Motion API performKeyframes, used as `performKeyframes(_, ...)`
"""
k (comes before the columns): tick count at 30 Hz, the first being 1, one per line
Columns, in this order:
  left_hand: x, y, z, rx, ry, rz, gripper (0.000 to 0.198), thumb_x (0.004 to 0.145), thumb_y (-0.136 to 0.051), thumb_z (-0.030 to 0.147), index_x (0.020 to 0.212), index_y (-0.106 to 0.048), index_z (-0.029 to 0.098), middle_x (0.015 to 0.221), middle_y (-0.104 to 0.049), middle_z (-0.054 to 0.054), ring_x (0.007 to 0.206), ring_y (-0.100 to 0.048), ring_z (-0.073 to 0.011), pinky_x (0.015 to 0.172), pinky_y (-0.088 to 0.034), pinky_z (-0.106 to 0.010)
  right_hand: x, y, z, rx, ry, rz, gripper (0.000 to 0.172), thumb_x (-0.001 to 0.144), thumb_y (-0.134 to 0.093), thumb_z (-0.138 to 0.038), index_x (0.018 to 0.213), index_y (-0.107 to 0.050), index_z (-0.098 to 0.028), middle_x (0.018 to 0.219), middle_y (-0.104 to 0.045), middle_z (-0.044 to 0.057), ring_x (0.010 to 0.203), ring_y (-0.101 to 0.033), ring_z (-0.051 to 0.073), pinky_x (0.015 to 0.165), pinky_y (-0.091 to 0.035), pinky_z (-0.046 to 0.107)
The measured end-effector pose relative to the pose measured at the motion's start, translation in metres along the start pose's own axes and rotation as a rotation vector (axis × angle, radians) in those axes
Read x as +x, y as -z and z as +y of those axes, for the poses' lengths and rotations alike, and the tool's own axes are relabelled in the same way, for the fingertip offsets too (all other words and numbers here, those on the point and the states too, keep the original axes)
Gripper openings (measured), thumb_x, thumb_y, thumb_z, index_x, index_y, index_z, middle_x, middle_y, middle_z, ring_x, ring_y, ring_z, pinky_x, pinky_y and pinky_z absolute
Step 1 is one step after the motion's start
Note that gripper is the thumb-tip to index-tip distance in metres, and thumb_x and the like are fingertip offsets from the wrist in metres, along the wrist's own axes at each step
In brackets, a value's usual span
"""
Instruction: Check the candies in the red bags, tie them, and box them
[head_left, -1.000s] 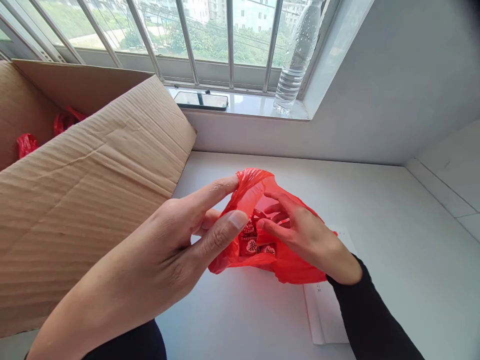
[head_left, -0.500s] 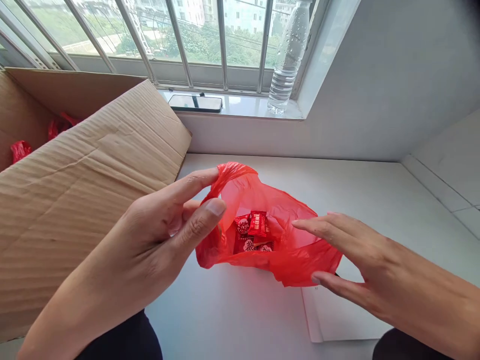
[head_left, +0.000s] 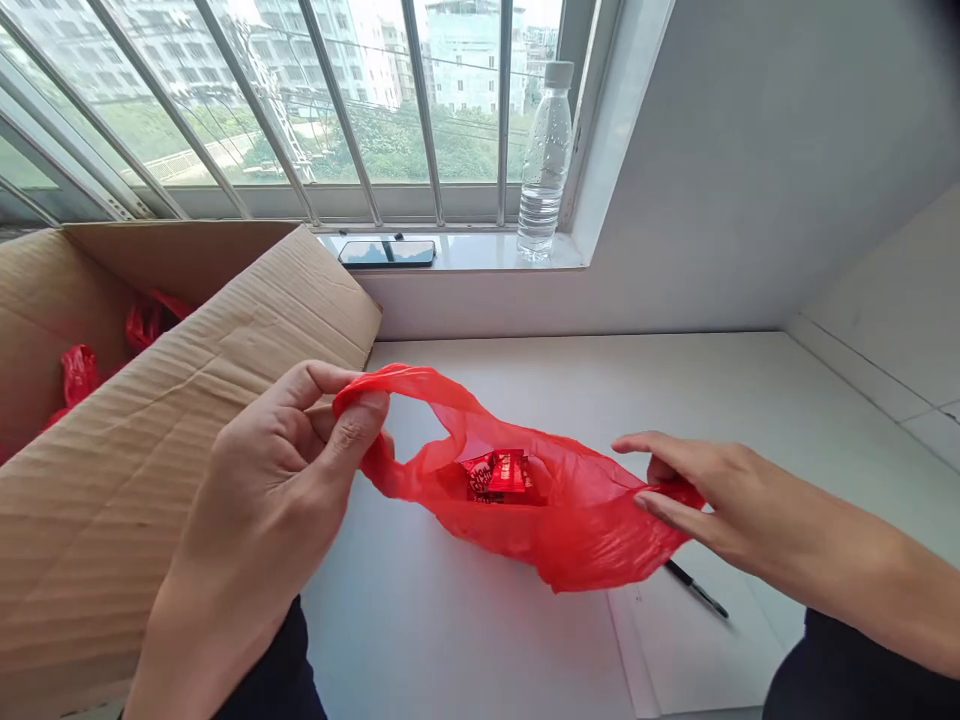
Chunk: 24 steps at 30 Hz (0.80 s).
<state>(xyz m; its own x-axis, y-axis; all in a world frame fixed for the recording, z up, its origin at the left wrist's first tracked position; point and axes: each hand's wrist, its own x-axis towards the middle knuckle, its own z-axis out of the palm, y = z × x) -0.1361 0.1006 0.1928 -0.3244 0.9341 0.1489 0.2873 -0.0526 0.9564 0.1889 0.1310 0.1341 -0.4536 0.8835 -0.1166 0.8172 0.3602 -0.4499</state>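
Observation:
A thin red plastic bag (head_left: 585, 530) is spread sideways above the white table, its mouth facing up. Inside lie several small red wrapped sweets (head_left: 508, 474) with printed labels. My left hand (head_left: 292, 460) pinches the bag's left handle loop between thumb and fingers. At the other end, my right hand (head_left: 705, 490) has the gathered right side of the bag between its thumb and curled fingers, while the index finger stretches out above it.
A large open cardboard box (head_left: 187, 430) stands at left, with red plastic bags (head_left: 80, 374) inside. A notebook (head_left: 697, 640) and a black pen (head_left: 697, 590) lie at lower right. On the windowsill are a phone (head_left: 386, 254) and a water bottle (head_left: 544, 170).
My left hand has moved left and closed on the handle, pulling it out into a loop. My right hand has closed on the bag's right end. The bag is stretched wider, its mouth narrower.

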Motion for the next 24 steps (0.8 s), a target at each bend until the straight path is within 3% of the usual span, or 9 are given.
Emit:
performKeyframes(5,0.007,0.0,-0.001,-0.125,-0.009,0.196,0.009,0.081,-0.074,0.022,0.089,-0.069,0.022,0.071,-0.068,0.005,0.068,-0.064,-0.0123,0.063,-0.052,-0.019,-0.003,0.016,0.01,-0.018,0.048,0.246,0.027,0.101,-0.05,-0.042,0.118,-0.069,-0.032,0.104,-0.073,0.004,0.081,-0.071,0.022,0.065,-0.057,0.035)
performKeyframes(8,0.011,-0.005,0.0,-0.277,-0.043,0.217,0.008,0.081,-0.065,0.017,0.076,-0.069,0.021,0.078,-0.068,0.003,0.081,-0.064,-0.014,0.074,-0.053,-0.02,-0.006,0.024,0.003,-0.009,-0.005,0.417,0.027,0.101,-0.051,-0.047,0.103,-0.074,-0.033,0.112,-0.07,0.006,0.077,-0.069,0.021,0.053,-0.053,0.032)
performKeyframes(10,0.011,-0.007,0.002,-0.375,-0.033,0.211,0.014,0.081,-0.063,0.018,0.068,-0.067,0.02,0.088,-0.071,0.0,0.096,-0.066,-0.0178,0.081,-0.054,-0.023,-0.008,0.029,-0.009,0.031,-0.049,0.548,0.024,0.099,-0.055,-0.047,0.102,-0.074,-0.034,0.123,-0.067,0.007,0.087,-0.07,0.024,0.046,-0.048,0.029)
performKeyframes(12,0.008,-0.01,0.005,-0.486,0.034,0.121,0.025,0.086,-0.059,0.023,0.061,-0.061,0.02,0.085,-0.071,-0.003,0.102,-0.067,-0.0217,0.086,-0.055,-0.028,-0.009,0.032,-0.024,0.121,-0.12,0.634,0.022,0.098,-0.059,-0.05,0.103,-0.073,-0.035,0.116,-0.071,0.006,0.091,-0.071,0.026,0.047,-0.051,0.029)
performKeyframes(14,0.004,-0.014,0.007,-0.579,0.119,-0.05,0.033,0.092,-0.052,0.029,0.06,-0.054,0.021,0.064,-0.061,-0.002,0.082,-0.068,-0.0213,0.078,-0.057,-0.032,-0.011,0.033,-0.037,0.236,-0.177,0.673,0.022,0.095,-0.062,-0.055,0.104,-0.071,-0.036,0.098,-0.074,0.004,0.082,-0.072,0.026,0.054,-0.058,0.032)
performKeyframes(16,-0.003,-0.02,0.009,-0.639,0.151,-0.191,0.036,0.096,-0.048,0.034,0.062,-0.049,0.021,0.049,-0.042,0.004,0.048,-0.052,-0.015,0.056,-0.052,-0.03,-0.012,0.032,-0.047,0.352,-0.156,0.729,0.022,0.091,-0.067,-0.056,0.104,-0.07,-0.038,0.083,-0.073,0.002,0.068,-0.071,0.024,0.056,-0.063,0.033)
performKeyframes(18,-0.01,-0.027,0.01,-0.623,0.139,-0.25,0.029,0.095,-0.052,0.037,0.069,-0.05,0.022,0.048,-0.029,0.007,0.038,-0.031,-0.0095,0.045,-0.039,-0.024,-0.013,0.029,-0.055,0.475,-0.066,0.766,0.02,0.089,-0.071,-0.051,0.104,-0.07,-0.038,0.078,-0.072,0.001,0.061,-0.07,0.021,0.054,-0.064,0.031)
performKeyframes(21,-0.024,-0.04,0.012,-0.424,0.097,-0.391,0.016,0.091,-0.065,0.036,0.102,-0.058,0.027,0.062,-0.042,0.007,0.05,-0.037,-0.0084,0.048,-0.036,-0.019,-0.014,0.021,-0.069,0.639,0.07,0.735,0.018,0.088,-0.076,-0.041,0.105,-0.069,-0.037,0.083,-0.074,-0.001,0.062,-0.073,0.018,0.055,-0.066,0.025)
performKeyframes(24,-0.034,-0.052,0.013,-0.239,-0.029,-0.678,0.046,0.081,-0.079,0.028,0.119,-0.053,0.031,0.086,-0.06,0.002,0.07,-0.056,-0.0132,0.062,-0.049,-0.023,-0.014,0.012,-0.086,0.739,0.246,0.602,0.026,0.089,-0.077,-0.03,0.111,-0.068,-0.041,0.098,-0.078,-0.004,0.079,-0.078,0.018,0.069,-0.068,0.024)
